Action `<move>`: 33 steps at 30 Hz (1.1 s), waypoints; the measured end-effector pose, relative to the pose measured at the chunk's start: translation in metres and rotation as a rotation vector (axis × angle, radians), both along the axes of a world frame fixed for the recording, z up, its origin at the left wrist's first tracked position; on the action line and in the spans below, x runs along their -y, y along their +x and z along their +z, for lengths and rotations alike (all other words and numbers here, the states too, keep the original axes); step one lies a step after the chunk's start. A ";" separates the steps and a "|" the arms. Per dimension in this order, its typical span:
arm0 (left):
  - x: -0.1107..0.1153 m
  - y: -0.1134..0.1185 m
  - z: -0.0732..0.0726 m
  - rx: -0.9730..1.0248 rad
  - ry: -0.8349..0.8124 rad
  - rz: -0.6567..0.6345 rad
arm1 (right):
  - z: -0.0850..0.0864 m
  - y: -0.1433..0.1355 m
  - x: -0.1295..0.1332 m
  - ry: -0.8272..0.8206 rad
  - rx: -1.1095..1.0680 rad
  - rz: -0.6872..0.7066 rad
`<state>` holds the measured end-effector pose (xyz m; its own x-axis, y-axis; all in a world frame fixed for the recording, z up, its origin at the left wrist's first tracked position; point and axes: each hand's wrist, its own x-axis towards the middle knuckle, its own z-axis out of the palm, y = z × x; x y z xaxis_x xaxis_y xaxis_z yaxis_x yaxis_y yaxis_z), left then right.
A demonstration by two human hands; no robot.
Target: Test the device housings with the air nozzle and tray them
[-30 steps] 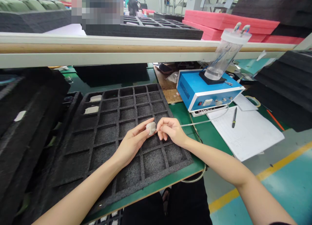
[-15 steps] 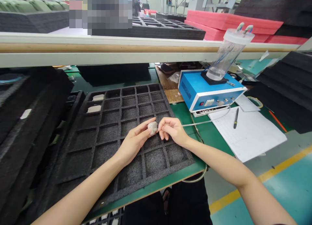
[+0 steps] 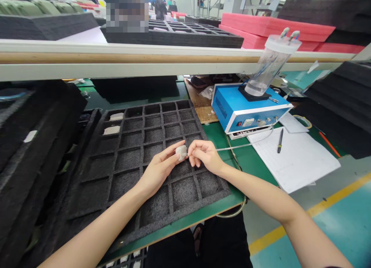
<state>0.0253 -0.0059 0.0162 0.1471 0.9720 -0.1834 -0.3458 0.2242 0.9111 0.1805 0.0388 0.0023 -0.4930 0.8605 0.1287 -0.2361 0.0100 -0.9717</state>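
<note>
Between the thumb and fingers of my left hand (image 3: pixel 158 167) is a small pale-grey rounded block (image 3: pixel 181 152). My right hand (image 3: pixel 206 156) is closed in a pinch on the end of a thin clear tube (image 3: pixel 240 147), whose tip meets the right side of the block. From there the tube runs right to the front of a blue box-shaped device (image 3: pixel 251 109). Both hands are above a black foam tray (image 3: pixel 185 214) divided into square compartments. Two pale blocks (image 3: pixel 111 130) lie in compartments at its far left.
A clear cylinder (image 3: pixel 262 72) with liquid stands on the blue device. Papers (image 3: pixel 304 163) with a pen (image 3: pixel 280 140) lie right of it. Black foam trays (image 3: pixel 34 152) are stacked at the left. A shelf edge (image 3: pixel 174 69) crosses behind, carrying pink foam (image 3: pixel 272 24). A person is beyond it.
My hands, the block and the tube hold the same position. In the background, the person behind the shelf has shifted.
</note>
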 end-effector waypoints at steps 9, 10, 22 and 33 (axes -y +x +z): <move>-0.001 0.000 -0.002 -0.014 0.015 0.001 | 0.000 0.000 0.000 0.001 0.014 -0.005; -0.001 0.000 -0.002 -0.008 0.012 0.002 | 0.000 0.000 0.000 0.002 0.015 -0.005; 0.000 -0.001 -0.001 -0.005 0.005 -0.004 | 0.000 0.000 0.000 0.010 -0.002 0.002; -0.001 -0.002 -0.004 0.010 -0.002 0.001 | -0.001 -0.001 -0.001 0.012 -0.009 -0.002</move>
